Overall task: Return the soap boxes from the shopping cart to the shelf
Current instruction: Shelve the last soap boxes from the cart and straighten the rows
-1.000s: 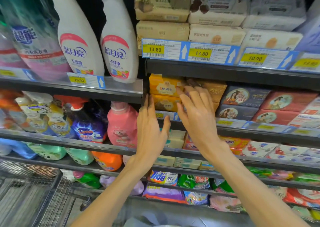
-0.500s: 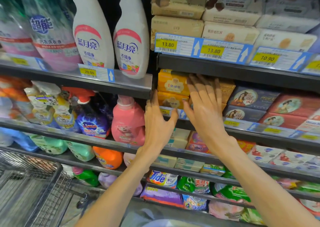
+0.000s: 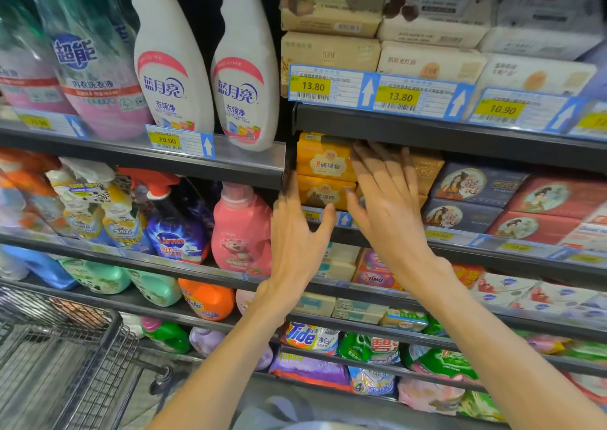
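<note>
While both hands reach into the shelf [image 3: 443, 127], the head view shows them level with the row of yellow soap boxes [image 3: 323, 165]. Only one view is given.

Right hand [image 3: 389, 206]: fingers spread wide and flat, palm toward the stock, tips under the lip of the shelf board above. It covers the boxes just right of the yellow stack; whether it presses a box there cannot be told, as the hand hides it. It holds nothing that shows.

Left hand [image 3: 297, 242]: fingers straight and together, thumb out, edge-on beside the left end of the lower yellow box [image 3: 323, 193]. Empty, touching or just short of the box; blur prevents a firm call.

Yellow boxes: two stacked, long axis running left to right along the shelf front, faces outward. They sit between the two hands, above the price strip [image 3: 341, 219].

Shopping cart [image 3: 62, 347]: lower left, well apart from both hands; no soap boxes visible in the part shown.

Judgement: this is squaring up boxes already placed. The right hand is nearer the gap; any push goes straight back, into the shelf.
</note>
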A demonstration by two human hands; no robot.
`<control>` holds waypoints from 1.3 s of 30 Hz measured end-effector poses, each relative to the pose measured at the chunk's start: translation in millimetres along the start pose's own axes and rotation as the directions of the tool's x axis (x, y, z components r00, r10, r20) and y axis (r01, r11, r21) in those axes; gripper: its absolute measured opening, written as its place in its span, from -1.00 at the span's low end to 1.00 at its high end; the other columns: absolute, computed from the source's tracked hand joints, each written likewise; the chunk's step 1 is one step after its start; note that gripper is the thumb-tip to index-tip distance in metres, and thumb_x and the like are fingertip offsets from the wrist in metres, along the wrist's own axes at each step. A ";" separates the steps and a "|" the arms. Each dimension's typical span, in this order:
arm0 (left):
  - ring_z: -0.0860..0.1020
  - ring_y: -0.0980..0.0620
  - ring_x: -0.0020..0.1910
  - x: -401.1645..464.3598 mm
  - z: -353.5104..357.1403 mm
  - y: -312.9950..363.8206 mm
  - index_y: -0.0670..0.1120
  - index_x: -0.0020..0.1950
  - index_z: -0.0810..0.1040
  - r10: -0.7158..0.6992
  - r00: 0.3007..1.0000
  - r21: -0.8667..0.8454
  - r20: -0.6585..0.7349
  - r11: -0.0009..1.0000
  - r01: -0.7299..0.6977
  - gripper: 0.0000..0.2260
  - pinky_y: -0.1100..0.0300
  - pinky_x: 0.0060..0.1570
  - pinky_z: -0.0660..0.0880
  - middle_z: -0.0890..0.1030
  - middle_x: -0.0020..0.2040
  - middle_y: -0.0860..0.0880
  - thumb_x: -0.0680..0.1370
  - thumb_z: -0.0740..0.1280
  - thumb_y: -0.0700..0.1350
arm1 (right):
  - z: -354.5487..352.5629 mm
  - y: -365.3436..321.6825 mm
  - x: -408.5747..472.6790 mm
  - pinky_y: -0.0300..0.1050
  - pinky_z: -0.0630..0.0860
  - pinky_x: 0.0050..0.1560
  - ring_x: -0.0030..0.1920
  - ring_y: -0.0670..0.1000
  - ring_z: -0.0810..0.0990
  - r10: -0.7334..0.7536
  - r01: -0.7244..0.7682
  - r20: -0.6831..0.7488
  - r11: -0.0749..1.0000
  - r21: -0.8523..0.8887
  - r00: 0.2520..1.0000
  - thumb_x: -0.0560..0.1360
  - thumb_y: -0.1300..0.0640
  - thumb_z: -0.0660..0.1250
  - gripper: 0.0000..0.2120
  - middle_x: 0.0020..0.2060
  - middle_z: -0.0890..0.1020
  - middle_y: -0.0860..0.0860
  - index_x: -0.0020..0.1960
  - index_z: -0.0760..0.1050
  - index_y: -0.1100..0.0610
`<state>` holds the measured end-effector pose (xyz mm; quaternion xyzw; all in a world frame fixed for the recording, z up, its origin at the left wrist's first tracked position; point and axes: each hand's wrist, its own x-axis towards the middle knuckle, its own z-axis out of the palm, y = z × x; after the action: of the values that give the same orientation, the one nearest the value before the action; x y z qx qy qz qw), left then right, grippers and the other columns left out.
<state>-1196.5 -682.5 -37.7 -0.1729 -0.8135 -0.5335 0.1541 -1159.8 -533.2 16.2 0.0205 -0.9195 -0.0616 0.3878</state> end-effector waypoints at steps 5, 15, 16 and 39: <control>0.33 0.10 0.42 2.0 1.0 1.3 0.05 0.65 0.00 -0.015 0.999 0.016 0.031 1.000 0.015 -0.27 0.09 0.42 0.35 0.38 0.47 0.02 0.60 0.31 0.15 | 0.4 -0.3 0.3 0.17 0.08 0.58 0.49 0.11 0.35 0.007 -0.007 0.009 1.000 0.001 1.000 0.63 0.05 0.22 -0.53 0.47 0.42 0.09 0.49 0.36 0.21; 0.22 0.32 0.46 -33.4 -13.5 3.7 0.14 0.53 0.16 0.024 0.998 -0.024 -0.054 0.999 -0.025 -0.51 0.34 0.43 0.23 0.26 0.42 0.31 0.65 0.27 0.01 | -20.7 11.9 -31.7 0.17 0.10 0.58 0.56 0.11 0.24 0.026 -0.027 0.014 0.995 0.095 1.000 0.63 0.11 0.25 -0.55 0.50 0.39 0.11 0.48 0.38 0.21; 0.26 0.18 0.48 -40.8 -15.3 5.8 0.03 0.54 0.23 0.067 0.994 0.014 -0.089 0.998 -0.066 -0.53 0.21 0.47 0.27 0.29 0.46 0.13 0.65 0.28 -0.05 | -23.4 17.0 -37.6 0.18 0.11 0.58 0.56 0.12 0.25 0.036 -0.036 -0.001 0.994 0.108 0.999 0.62 0.13 0.27 -0.56 0.49 0.40 0.12 0.47 0.39 0.23; 0.33 -0.30 0.49 57.5 38.4 59.5 -0.15 0.41 0.52 0.464 0.882 0.578 0.078 0.700 -0.420 -0.55 -0.19 0.49 0.26 0.47 0.43 -0.22 0.61 0.18 0.06 | -26.5 78.0 -21.3 0.22 0.17 0.43 0.42 0.26 0.35 0.416 -0.417 -0.025 0.908 -0.036 0.909 0.62 -0.08 0.25 -0.59 0.35 0.51 0.17 0.38 0.49 0.09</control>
<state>-1223.9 -618.3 21.1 -0.2881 -0.8644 -0.2135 0.3523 -1125.2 -456.6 29.4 -0.1834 -0.8979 0.0040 0.4001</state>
